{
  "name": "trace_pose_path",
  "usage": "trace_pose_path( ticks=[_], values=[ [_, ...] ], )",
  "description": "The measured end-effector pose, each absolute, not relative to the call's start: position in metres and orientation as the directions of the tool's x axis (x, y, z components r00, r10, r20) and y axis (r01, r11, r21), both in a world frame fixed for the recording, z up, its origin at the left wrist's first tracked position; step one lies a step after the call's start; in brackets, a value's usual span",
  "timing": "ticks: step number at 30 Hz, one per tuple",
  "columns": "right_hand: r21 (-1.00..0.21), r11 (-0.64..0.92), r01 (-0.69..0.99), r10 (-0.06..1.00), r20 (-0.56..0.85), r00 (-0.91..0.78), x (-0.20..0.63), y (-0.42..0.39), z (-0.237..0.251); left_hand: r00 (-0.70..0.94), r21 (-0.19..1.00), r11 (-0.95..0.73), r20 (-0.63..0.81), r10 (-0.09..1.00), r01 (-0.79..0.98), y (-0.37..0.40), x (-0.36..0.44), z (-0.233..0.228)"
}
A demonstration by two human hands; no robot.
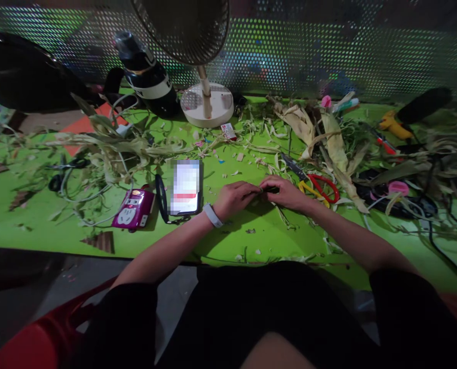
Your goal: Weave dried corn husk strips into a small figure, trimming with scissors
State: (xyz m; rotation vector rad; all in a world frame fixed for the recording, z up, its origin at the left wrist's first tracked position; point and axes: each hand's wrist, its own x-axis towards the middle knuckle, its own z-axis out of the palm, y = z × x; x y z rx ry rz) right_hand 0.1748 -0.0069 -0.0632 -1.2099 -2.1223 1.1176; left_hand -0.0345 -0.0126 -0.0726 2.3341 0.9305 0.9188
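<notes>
My left hand (234,199), with a pale band on its wrist, is closed, its fingertips pinched together over the green tabletop (213,243). My right hand (284,192) meets it fingertip to fingertip and is closed too. Between them is a thin, pale green strip of corn husk, mostly hidden by the fingers. Narrow husk shreds (286,218) trail below my right hand. Scissors (323,187) with red and yellow handles lie just beyond my right wrist. A lit phone (188,187) rests to the left of my left hand.
A purple power socket (134,209) with a white cable sits left of the phone. Behind stand a fan (206,105) and a dark bottle (151,77). Dried corn husks (336,141) pile at right, near a yellow-and-black tool (397,125). More husks (109,146) lie at left.
</notes>
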Motion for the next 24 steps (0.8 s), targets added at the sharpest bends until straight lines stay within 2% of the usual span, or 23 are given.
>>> trace_pose_path(
  ticks=[5,13,24],
  values=[
    [-0.844,0.25,0.475,0.846,-0.049,-0.531,0.1741,-0.0061,-0.059,0.545,0.618,-0.669,0.421,0.725,0.414,-0.0124,-0.0345,-0.0727],
    [-0.896,0.189,0.402,0.834,-0.069,-0.547,0.1757,-0.0033,-0.06,0.52,0.52,-0.76,0.557,0.647,0.389,-0.01,-0.0344,-0.0785],
    [-0.918,0.113,0.38,0.856,-0.104,-0.506,0.1738,-0.0048,-0.0552,0.511,0.551,-0.75,0.555,0.657,0.366,-0.0098,-0.0347,-0.0786]
  ],
)
